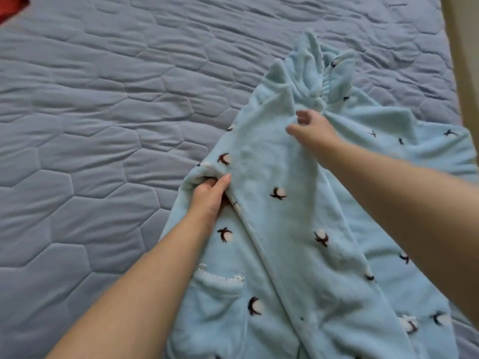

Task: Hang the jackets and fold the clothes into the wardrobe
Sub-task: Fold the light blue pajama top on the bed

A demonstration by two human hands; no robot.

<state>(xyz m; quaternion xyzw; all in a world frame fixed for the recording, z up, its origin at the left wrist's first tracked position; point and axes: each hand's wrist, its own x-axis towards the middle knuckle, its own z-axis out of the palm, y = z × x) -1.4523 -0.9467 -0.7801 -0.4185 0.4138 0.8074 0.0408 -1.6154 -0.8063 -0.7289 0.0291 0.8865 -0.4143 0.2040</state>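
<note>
On the bed [103, 125], left hand [210, 195] is gripping a fleece robe [285, 255]; beyond it, right hand [311, 130] is pinching its neckline; folding is seemingly just starting.

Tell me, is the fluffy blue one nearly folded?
Not yet. The blue fleece garment is laid out on the bed. The left hand and right hand grip it, apparently starting a fold. It is loose and rumpled, and no wardrobe is in view.
</note>
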